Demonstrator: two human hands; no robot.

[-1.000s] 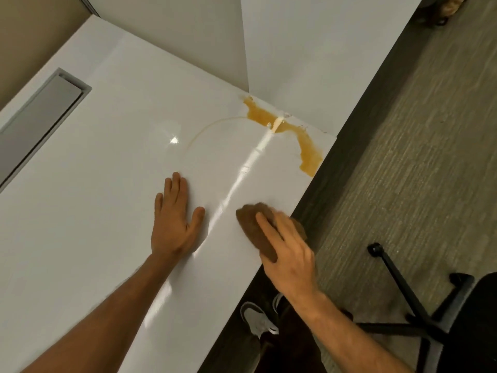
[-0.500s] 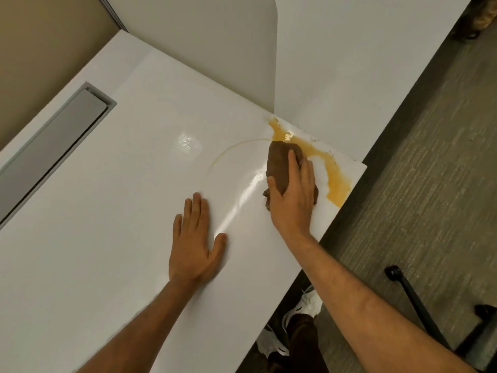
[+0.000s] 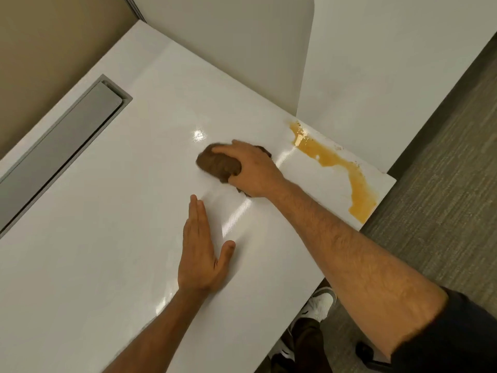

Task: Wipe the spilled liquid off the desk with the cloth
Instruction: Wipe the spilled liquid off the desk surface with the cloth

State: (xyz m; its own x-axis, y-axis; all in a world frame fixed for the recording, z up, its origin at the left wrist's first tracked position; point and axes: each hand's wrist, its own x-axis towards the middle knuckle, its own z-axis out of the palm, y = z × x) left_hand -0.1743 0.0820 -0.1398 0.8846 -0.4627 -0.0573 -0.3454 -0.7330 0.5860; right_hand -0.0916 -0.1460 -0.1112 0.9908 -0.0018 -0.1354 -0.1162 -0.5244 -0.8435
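While the left hand (image 3: 200, 254) lies flat and relaxed on the white desk (image 3: 94, 251), the right hand (image 3: 251, 170) grasps the bunched brown cloth (image 3: 217, 164), long axis running left-right, left of the amber spill (image 3: 347, 172) along the far right corner.

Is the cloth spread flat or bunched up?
Bunched: the cloth is a rounded wad under the right hand, not flat.
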